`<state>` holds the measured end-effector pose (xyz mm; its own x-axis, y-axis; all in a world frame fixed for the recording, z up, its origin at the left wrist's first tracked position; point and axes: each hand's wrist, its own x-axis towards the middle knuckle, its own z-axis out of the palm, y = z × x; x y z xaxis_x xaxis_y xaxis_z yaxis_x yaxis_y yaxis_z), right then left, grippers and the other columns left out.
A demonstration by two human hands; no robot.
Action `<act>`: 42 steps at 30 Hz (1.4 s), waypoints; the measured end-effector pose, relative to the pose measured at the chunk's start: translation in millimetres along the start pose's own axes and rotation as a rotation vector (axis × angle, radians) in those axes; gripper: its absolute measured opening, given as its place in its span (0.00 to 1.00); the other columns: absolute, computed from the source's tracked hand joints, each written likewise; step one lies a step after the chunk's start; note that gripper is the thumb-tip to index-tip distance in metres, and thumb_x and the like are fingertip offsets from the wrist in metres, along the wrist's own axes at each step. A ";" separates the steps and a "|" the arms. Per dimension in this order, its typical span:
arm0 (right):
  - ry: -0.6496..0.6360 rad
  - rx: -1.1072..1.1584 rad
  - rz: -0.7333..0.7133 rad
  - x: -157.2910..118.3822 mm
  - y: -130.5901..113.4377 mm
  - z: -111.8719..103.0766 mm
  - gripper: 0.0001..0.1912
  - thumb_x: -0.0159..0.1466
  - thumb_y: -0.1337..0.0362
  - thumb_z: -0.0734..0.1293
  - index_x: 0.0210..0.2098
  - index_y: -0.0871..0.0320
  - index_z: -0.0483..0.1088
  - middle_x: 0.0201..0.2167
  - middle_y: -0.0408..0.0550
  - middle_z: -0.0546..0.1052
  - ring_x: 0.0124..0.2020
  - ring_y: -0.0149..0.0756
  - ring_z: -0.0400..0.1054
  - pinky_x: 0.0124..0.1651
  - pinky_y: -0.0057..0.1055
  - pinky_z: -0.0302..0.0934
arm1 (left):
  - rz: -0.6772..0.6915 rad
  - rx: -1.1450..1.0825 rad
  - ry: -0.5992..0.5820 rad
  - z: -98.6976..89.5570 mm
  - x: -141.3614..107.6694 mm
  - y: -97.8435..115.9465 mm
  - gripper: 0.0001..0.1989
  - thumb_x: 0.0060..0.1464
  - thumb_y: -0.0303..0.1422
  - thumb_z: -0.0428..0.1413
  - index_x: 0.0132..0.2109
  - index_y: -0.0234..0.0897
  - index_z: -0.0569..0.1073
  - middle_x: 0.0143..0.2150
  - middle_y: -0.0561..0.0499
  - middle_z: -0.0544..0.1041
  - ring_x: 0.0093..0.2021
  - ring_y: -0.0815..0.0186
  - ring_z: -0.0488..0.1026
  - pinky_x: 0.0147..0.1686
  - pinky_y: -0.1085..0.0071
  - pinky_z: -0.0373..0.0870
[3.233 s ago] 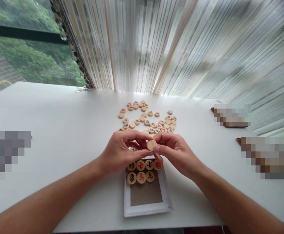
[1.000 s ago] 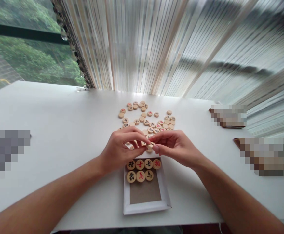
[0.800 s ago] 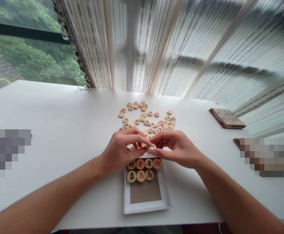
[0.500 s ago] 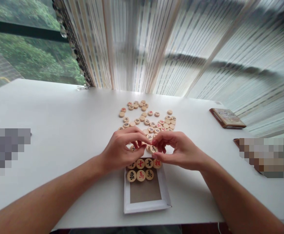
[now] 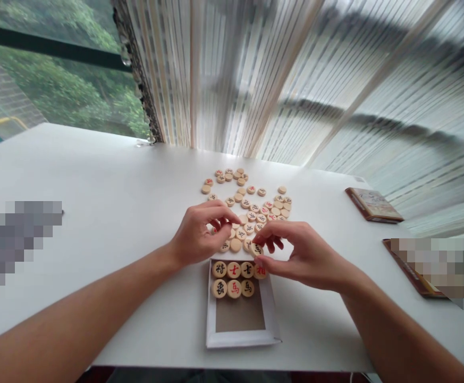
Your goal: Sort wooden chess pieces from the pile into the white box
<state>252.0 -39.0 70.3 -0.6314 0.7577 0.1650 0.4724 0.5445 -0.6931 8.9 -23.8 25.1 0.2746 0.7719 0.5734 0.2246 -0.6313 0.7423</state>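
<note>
A white tray (image 5: 243,339) with a brown bottom stands near the table's front edge. Its upper part holds two rows of round wooden pieces, among them a red 士 piece (image 5: 234,269) and a red 馬 piece (image 5: 234,289). My right hand (image 5: 295,252) pinches a black 馬 piece (image 5: 256,249) above the tray's upper right corner. To the left, my left hand (image 5: 204,231) hovers over loose pieces with thumb and fingers apart, holding nothing visible. Loose wooden pieces (image 5: 235,244) lie beyond the tray, some face up and others blank.
Two brown-edged boxes, one farther back (image 5: 375,205) and one nearer (image 5: 411,271), lie at the right of the white table (image 5: 136,181). A blurred grey object (image 5: 20,239) is at the left. A striped curtain (image 5: 232,80) hangs behind.
My left hand has moved away from the black 馬 piece, which stays in my right hand. The gap between my hands has widened. The view has shifted slightly.
</note>
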 end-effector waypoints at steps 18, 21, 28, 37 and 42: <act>-0.130 -0.213 -0.139 -35.1 -16.4 21.8 0.02 0.68 0.69 0.71 0.40 0.58 0.73 0.33 0.46 0.76 0.34 0.37 0.68 0.37 0.31 0.62 | -0.034 -0.010 -0.035 1.6 0.5 -3.6 0.10 0.56 0.21 0.57 0.37 0.30 0.84 0.35 0.45 0.82 0.30 0.68 0.77 0.29 0.74 0.75; -0.138 -0.227 -0.155 -36.1 -15.3 25.9 0.02 0.69 0.69 0.70 0.41 0.58 0.74 0.33 0.47 0.76 0.34 0.38 0.68 0.37 0.32 0.62 | -0.022 -0.008 -0.032 1.8 1.0 -3.1 0.10 0.56 0.21 0.57 0.36 0.31 0.84 0.35 0.46 0.82 0.30 0.69 0.77 0.29 0.75 0.75; -0.136 -0.285 -0.205 -36.9 -15.7 31.3 0.01 0.69 0.70 0.71 0.40 0.60 0.75 0.33 0.48 0.76 0.34 0.39 0.66 0.36 0.34 0.59 | -0.006 0.001 -0.022 2.2 1.6 -2.8 0.10 0.57 0.21 0.57 0.36 0.32 0.83 0.34 0.46 0.82 0.31 0.68 0.77 0.29 0.75 0.74; -0.117 -0.297 -0.242 -36.4 -15.0 33.1 0.05 0.71 0.71 0.68 0.38 0.60 0.76 0.31 0.47 0.76 0.32 0.38 0.65 0.35 0.34 0.56 | 0.001 0.016 -0.013 2.1 1.0 -3.4 0.10 0.56 0.20 0.57 0.35 0.33 0.83 0.33 0.47 0.82 0.31 0.68 0.78 0.29 0.75 0.74; -0.121 -0.304 -0.243 -36.8 -15.5 32.6 0.06 0.72 0.70 0.68 0.37 0.60 0.75 0.30 0.47 0.75 0.32 0.38 0.64 0.35 0.33 0.55 | 0.004 0.014 -0.009 2.1 1.0 -3.4 0.10 0.56 0.20 0.57 0.35 0.32 0.83 0.33 0.47 0.82 0.32 0.67 0.78 0.30 0.75 0.74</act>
<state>247.9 -87.0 52.1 -0.8061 0.5561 0.2023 0.4495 0.7977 -0.4020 10.3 -21.0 22.4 0.2840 0.7685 0.5734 0.2368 -0.6357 0.7347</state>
